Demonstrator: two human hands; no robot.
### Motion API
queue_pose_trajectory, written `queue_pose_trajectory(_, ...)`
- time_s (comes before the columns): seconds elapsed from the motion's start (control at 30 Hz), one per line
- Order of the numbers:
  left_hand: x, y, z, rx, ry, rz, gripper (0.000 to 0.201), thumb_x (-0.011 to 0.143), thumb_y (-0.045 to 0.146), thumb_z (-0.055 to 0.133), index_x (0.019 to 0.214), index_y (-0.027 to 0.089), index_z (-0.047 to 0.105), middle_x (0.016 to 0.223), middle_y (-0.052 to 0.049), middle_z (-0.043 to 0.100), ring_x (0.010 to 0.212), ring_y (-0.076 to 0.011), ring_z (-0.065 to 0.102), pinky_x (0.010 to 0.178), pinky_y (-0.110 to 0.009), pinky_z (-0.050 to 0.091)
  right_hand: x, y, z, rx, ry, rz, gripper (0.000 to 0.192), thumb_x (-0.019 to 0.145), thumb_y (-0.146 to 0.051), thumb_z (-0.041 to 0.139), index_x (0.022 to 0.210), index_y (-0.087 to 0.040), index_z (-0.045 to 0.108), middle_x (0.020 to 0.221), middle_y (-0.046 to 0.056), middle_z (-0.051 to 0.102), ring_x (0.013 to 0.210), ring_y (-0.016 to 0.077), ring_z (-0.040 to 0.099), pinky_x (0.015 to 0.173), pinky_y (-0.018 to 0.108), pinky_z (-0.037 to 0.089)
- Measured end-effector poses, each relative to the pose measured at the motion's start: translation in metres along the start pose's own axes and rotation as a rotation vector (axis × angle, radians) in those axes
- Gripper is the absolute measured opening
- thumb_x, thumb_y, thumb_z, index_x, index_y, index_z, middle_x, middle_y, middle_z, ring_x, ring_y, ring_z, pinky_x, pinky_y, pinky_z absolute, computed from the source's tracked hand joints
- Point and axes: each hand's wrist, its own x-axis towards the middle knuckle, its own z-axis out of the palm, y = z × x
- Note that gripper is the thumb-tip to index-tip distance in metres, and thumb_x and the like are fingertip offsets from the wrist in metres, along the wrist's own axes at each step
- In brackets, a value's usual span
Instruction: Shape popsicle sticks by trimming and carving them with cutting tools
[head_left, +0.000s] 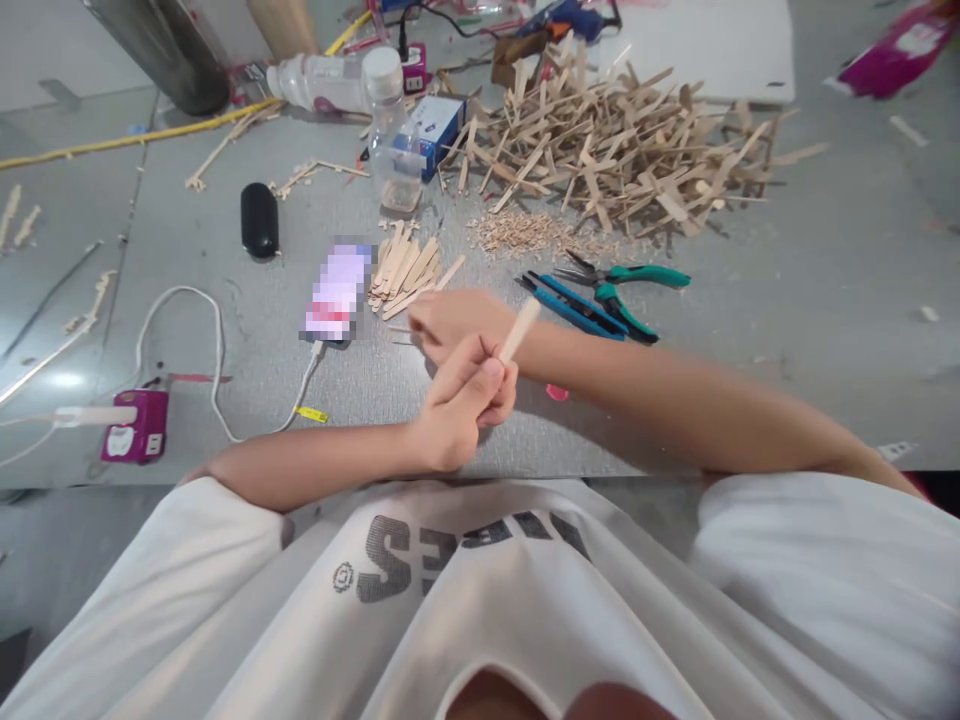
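Note:
A pale wooden craft stick (pixel 520 330) is pinched in my left hand (pixel 469 395), its free end pointing up and to the right. My right hand (pixel 450 318) reaches across behind the left one, its fingers curled down at the near edge of a small pile of craft sticks (pixel 405 262). Blur and the wrist's angle hide what, if anything, those fingers hold. Under and beyond my right forearm lie a blue utility knife (pixel 574 305) and green-handled pliers (pixel 626 285).
A big heap of wooden sticks (pixel 622 150) and some wood chips (pixel 521 233) lie farther back. A clear bottle (pixel 394 140) stands by a blue box (pixel 436 130). A phone (pixel 339 292) with a white cable (pixel 220 350), a black case (pixel 259 220) and a purple adapter (pixel 142 428) are leftward.

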Motion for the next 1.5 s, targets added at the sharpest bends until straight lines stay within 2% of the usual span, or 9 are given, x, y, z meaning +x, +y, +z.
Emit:
queue_pose_trajectory(0.13, 0.012, 0.019, -0.007, -0.214, -0.079, -0.289, 0.041, 0.107, 0.045, 0.062, 0.079, 0.023, 0.043, 0.058, 0.012, 0.020, 0.045, -0.0052, 0.010, 0.048, -0.019, 0.026, -0.031, 0.014, -0.045, 0.049, 0.030, 0.139, 0.025, 0.091, -0.019, 0.056, 0.070, -0.023, 0.042, 0.064, -0.002, 0.048, 0.060, 0.0130, 0.039, 0.060, 0.032, 0.028)
queue_pose_trajectory(0.23, 0.026, 0.031, -0.015, -0.343, 0.070, -0.482, 0.040, 0.114, 0.027, 0.030, 0.076, 0.023, 0.040, 0.058, 0.011, 0.014, 0.045, -0.0080, 0.002, 0.045, -0.021, 0.023, -0.051, 0.019, -0.062, 0.283, 0.141, 0.139, 0.036, 0.100, -0.024, 0.052, 0.066, -0.023, 0.038, 0.062, -0.004, 0.037, 0.060, 0.0114, 0.034, 0.061, 0.031, 0.028)
queue_pose_trajectory(0.33, 0.039, 0.035, -0.023, -0.394, 0.215, -0.568, 0.045, 0.113, 0.019, 0.019, 0.074, 0.022, 0.042, 0.056, 0.011, 0.009, 0.045, -0.0095, -0.003, 0.044, -0.023, 0.019, -0.066, 0.024, -0.058, 0.495, 0.206, 0.113, 0.043, 0.108, -0.037, 0.053, 0.070, -0.023, 0.042, 0.061, -0.005, 0.038, 0.057, 0.0112, 0.032, 0.058, 0.030, 0.027)
queue_pose_trajectory(0.53, 0.051, 0.032, -0.036, -0.400, 0.346, -0.617, 0.049, 0.113, 0.021, 0.017, 0.072, 0.022, 0.042, 0.055, 0.011, 0.006, 0.044, -0.0091, -0.004, 0.041, -0.021, 0.023, -0.079, 0.030, -0.042, 0.707, 0.181, 0.028, 0.047, 0.109, -0.030, 0.055, 0.066, -0.023, 0.038, 0.056, -0.007, 0.034, 0.052, 0.0086, 0.028, 0.050, 0.027, 0.025)
queue_pose_trajectory(0.77, 0.052, 0.027, -0.046, -0.348, 0.280, -0.658, 0.043, 0.111, 0.020, 0.023, 0.073, 0.022, 0.042, 0.052, 0.011, 0.010, 0.041, -0.0081, 0.001, 0.040, -0.019, 0.030, -0.080, 0.031, -0.051, 0.678, 0.088, 0.072, 0.043, 0.107, -0.022, 0.052, 0.067, -0.023, 0.038, 0.053, -0.007, 0.038, 0.049, 0.0075, 0.032, 0.047, 0.026, 0.026)
queue_pose_trajectory(0.9, 0.053, 0.027, -0.046, -0.352, 0.287, -0.656, 0.041, 0.111, 0.021, 0.026, 0.073, 0.023, 0.042, 0.051, 0.011, 0.010, 0.040, -0.0074, 0.000, 0.039, -0.018, 0.029, -0.079, 0.032, -0.054, 0.646, 0.072, 0.094, 0.046, 0.109, -0.029, 0.053, 0.066, -0.023, 0.039, 0.054, -0.006, 0.039, 0.051, 0.0092, 0.032, 0.051, 0.029, 0.027)
queue_pose_trajectory(1.1, 0.052, 0.026, -0.046, -0.336, 0.256, -0.648, 0.037, 0.110, 0.022, 0.034, 0.075, 0.023, 0.044, 0.052, 0.012, 0.012, 0.040, -0.0071, 0.002, 0.039, -0.017, 0.029, -0.076, 0.031, -0.056, 0.571, 0.027, 0.112, 0.056, 0.111, -0.056, 0.051, 0.066, -0.025, 0.037, 0.053, -0.004, 0.036, 0.051, 0.0119, 0.031, 0.053, 0.033, 0.027)
queue_pose_trajectory(1.37, 0.049, 0.022, -0.048, -0.282, 0.217, -0.612, 0.031, 0.109, 0.027, 0.046, 0.079, 0.023, 0.050, 0.054, 0.012, 0.017, 0.043, -0.0073, 0.006, 0.040, -0.016, 0.028, -0.080, 0.034, -0.055, 0.564, 0.005, -0.008, 0.043, 0.107, -0.020, 0.050, 0.067, -0.024, 0.033, 0.056, -0.006, 0.035, 0.051, 0.0097, 0.031, 0.054, 0.031, 0.027)
queue_pose_trajectory(1.5, 0.048, 0.021, -0.050, -0.292, 0.182, -0.613, 0.030, 0.110, 0.028, 0.047, 0.081, 0.023, 0.052, 0.055, 0.012, 0.017, 0.043, -0.0073, 0.006, 0.042, -0.016, 0.027, -0.080, 0.034, -0.054, 0.542, -0.008, -0.051, 0.043, 0.105, -0.016, 0.050, 0.069, -0.024, 0.028, 0.058, -0.007, 0.030, 0.051, 0.0081, 0.027, 0.053, 0.028, 0.026)
